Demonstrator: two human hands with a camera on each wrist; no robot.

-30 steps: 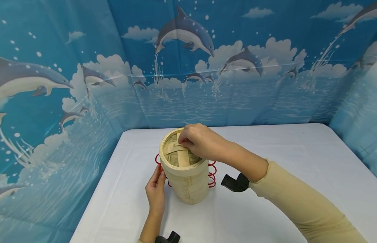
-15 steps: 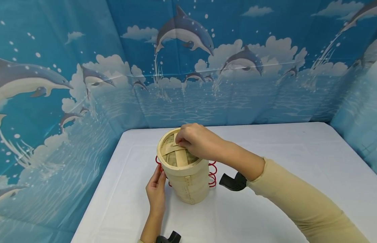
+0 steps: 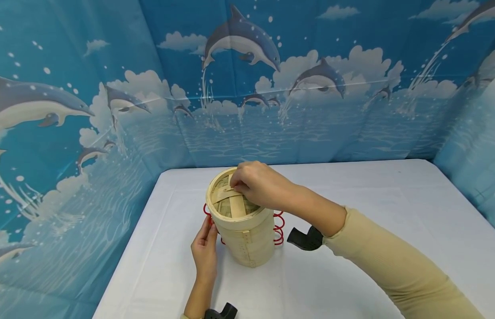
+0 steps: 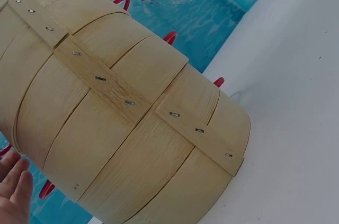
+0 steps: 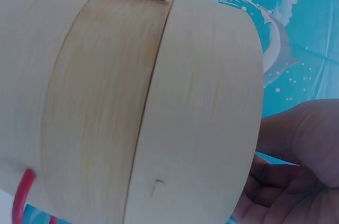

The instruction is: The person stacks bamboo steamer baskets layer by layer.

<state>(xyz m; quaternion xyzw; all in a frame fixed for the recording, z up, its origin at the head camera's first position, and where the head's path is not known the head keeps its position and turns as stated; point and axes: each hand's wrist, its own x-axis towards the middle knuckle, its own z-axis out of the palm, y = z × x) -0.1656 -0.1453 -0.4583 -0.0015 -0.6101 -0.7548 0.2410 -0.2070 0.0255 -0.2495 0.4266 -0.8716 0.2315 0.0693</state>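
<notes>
A pale bamboo steamer stack stands upright on the table, with a round woven lid on top. Thin red loops stick out from its sides. My right hand reaches over the lid and pinches its raised strap between thumb and fingers; the hand covers the lid's right part. At the stack's left side, my left hand rests its fairly straight fingertips against the wall, right by the red loops. The left wrist view shows stapled overlapping bamboo bands on several tiers.
A white cloth covers the table. Behind and to the left hangs a blue curtain printed with dolphins. Black wrist mounts sit on both forearms, the right one close to the stack's right side.
The lid and the stack's top have shifted slightly left along with my right hand, mostly in the first half second. My left hand has stayed in place.
</notes>
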